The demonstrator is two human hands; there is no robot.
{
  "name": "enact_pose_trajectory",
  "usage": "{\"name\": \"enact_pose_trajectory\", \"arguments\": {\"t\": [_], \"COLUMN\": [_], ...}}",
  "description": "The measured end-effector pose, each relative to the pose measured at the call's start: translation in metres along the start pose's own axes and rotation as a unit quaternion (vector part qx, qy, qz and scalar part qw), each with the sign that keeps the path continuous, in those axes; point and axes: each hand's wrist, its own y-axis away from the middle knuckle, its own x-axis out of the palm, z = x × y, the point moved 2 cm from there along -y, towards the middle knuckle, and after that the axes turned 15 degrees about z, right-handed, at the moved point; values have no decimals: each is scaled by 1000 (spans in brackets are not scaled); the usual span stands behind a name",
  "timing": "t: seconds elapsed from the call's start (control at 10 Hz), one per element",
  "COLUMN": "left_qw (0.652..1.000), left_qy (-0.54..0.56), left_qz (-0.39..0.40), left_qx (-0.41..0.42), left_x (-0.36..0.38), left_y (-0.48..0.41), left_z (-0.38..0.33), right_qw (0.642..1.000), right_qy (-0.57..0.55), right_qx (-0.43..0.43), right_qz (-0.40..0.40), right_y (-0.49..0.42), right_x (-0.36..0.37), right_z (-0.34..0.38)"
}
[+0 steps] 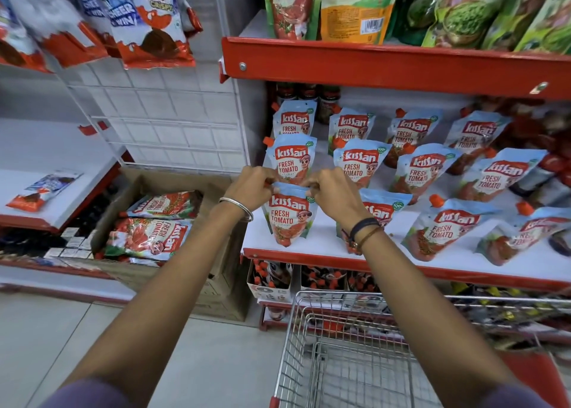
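A person's left hand (250,188) and right hand (332,191) pinch the two top corners of a Kissan Fresh Tomato ketchup pouch (289,219), fingers curled over its upper edge, at a shop's sauce shelf (309,261). The pouch stands upright at the front left of the white shelf board, its base just behind the red rim and its printed face turned toward the camera. Behind and to the right of it, matching pouches (358,160) stand in rows running toward the back of the shelf, the nearest one just beside the right wrist. A metal bangle (238,206) circles the left wrist, and dark bands (361,228) the right. To the left of the shelf, an open cardboard box (129,191) holds more ketchup pouches (151,237) lying flat. A wire shopping cart (340,330) stands below the forearms, close to the shelf's lower tiers. Above, a red-edged upper shelf (370,64) carries larger pouches, and chocolate packs (154,30) hang at upper left against a white wire grid.
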Motion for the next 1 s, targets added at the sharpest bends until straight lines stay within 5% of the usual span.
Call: {"name": "enact_pose_trajectory", "arguments": {"t": [0.4, 0.9, 1.0], "left_qw": [998, 993, 988], "left_qy": [-47, -112, -125], "left_qz": [32, 18, -40], "left_qx": [-8, 32, 76], "left_x": [1, 16, 20], "left_y": [-1, -7, -6], "left_z": [-4, -43, -52], "right_qw": [1000, 994, 984], "right_qy": [-5, -66, -80], "right_qx": [3, -7, -53], "right_qz": [30, -88, -149], "right_y": [1, 45, 60], "right_x": [-6, -45, -45], "right_z": [-4, -61, -59]}}
